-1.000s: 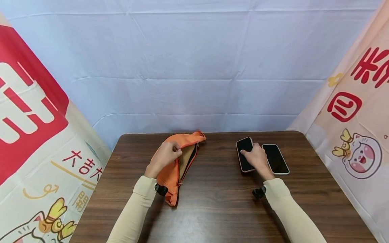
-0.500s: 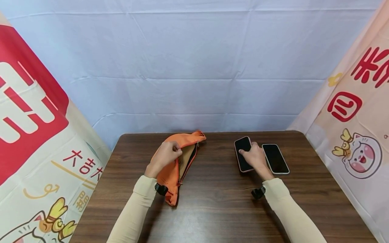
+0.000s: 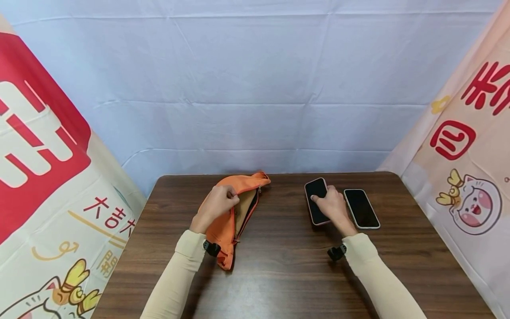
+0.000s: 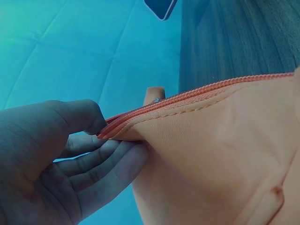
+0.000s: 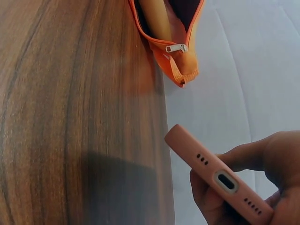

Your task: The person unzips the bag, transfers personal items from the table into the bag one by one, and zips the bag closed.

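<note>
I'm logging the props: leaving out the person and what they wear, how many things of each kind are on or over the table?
Phones: 2, the held phone and the lying phone
Bags: 1, the orange bag
Total: 3

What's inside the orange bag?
In the unzipped orange bag, a tan lining and a dark inner side show. Its bottom is hidden by the walls, so any contents there can't be told.

Cream sleeves [image 3: 173,277], broad cuffs [image 3: 190,245]; black wrist cameras [image 3: 212,248] (small, boxy), one per side.
</note>
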